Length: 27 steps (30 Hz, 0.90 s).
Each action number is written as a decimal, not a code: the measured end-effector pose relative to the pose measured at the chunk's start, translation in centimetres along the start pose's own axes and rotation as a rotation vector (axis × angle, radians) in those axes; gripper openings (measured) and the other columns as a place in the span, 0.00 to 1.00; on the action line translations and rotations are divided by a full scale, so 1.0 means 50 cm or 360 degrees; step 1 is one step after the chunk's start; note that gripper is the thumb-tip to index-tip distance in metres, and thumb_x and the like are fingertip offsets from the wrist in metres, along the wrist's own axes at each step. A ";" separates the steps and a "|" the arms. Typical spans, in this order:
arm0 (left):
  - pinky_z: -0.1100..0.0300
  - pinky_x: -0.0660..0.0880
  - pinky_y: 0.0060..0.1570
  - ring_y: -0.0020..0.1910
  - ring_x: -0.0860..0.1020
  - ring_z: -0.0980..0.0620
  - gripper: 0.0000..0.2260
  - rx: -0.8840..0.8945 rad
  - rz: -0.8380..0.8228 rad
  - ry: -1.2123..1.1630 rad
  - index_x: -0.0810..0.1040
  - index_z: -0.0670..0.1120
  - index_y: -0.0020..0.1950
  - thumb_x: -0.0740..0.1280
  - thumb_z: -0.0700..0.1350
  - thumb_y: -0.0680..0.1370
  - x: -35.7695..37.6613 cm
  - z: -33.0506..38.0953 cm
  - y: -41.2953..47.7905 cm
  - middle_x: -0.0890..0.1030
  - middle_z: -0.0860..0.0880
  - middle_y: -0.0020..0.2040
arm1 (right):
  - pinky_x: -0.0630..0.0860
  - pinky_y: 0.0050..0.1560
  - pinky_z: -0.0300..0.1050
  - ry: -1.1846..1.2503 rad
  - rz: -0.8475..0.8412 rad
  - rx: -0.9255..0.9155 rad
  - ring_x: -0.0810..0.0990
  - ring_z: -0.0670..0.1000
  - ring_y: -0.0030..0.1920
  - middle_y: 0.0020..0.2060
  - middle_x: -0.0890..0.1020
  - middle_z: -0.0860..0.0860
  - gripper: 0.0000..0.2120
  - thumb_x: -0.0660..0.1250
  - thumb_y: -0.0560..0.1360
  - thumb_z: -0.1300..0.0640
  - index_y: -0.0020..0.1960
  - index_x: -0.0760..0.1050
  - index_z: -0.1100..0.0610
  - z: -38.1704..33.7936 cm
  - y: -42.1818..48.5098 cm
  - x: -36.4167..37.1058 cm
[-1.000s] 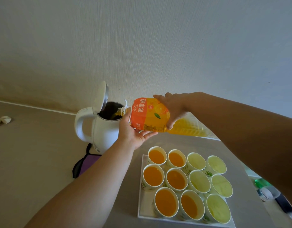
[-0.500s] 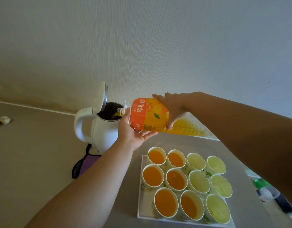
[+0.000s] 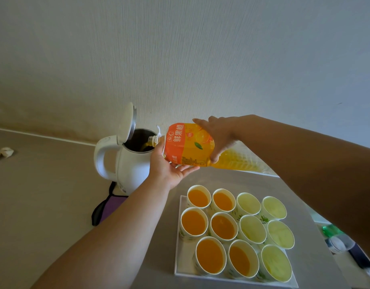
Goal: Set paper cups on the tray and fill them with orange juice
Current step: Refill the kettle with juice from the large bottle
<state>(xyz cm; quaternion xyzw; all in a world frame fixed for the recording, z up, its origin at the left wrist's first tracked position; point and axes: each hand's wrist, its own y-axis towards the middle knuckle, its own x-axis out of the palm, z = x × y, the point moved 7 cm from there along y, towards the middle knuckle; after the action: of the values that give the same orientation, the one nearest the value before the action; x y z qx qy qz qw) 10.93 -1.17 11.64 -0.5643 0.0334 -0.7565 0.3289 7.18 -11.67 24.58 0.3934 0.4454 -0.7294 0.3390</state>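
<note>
Juice [image 3: 145,146] poured from the tilted bottle [image 3: 190,147] into the open kettle [image 3: 132,167] while your right hand [image 3: 219,134] gripped the bottle and your left hand [image 3: 167,167] supported it on straight fingers.

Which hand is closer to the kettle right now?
Left. The left hand supports the bottle right beside the kettle; the right hand grips the bottle's body farther right, away from it.
</note>
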 end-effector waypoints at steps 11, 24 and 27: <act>0.34 0.77 0.47 0.59 0.76 0.33 0.29 -0.0006 -0.0004 -0.0002 0.70 0.46 0.69 0.63 0.63 0.75 0.001 0.000 0.000 0.76 0.37 0.62 | 0.71 0.61 0.55 -0.0001 -0.0005 -0.0003 0.68 0.59 0.66 0.68 0.63 0.56 0.62 0.78 0.60 0.39 0.77 0.38 0.47 -0.001 -0.001 -0.002; 0.35 0.76 0.47 0.59 0.76 0.33 0.28 -0.0018 -0.0003 -0.0007 0.70 0.46 0.69 0.62 0.63 0.76 0.004 0.000 -0.005 0.76 0.37 0.62 | 0.72 0.61 0.55 -0.0028 -0.0014 0.0000 0.69 0.59 0.65 0.67 0.63 0.56 0.62 0.78 0.59 0.39 0.77 0.38 0.47 -0.002 0.001 -0.006; 0.35 0.77 0.46 0.58 0.76 0.33 0.28 -0.0019 -0.0014 -0.0013 0.70 0.46 0.69 0.62 0.63 0.76 0.005 0.000 -0.007 0.75 0.37 0.62 | 0.72 0.61 0.56 -0.0038 -0.0017 0.0001 0.69 0.59 0.65 0.67 0.64 0.56 0.62 0.78 0.59 0.39 0.77 0.39 0.47 -0.003 0.002 -0.009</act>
<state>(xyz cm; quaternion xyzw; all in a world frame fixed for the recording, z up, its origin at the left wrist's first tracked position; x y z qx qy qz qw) 10.75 -1.04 12.00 -0.5695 0.0341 -0.7554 0.3224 7.50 -11.50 24.91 0.3823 0.4431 -0.7360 0.3403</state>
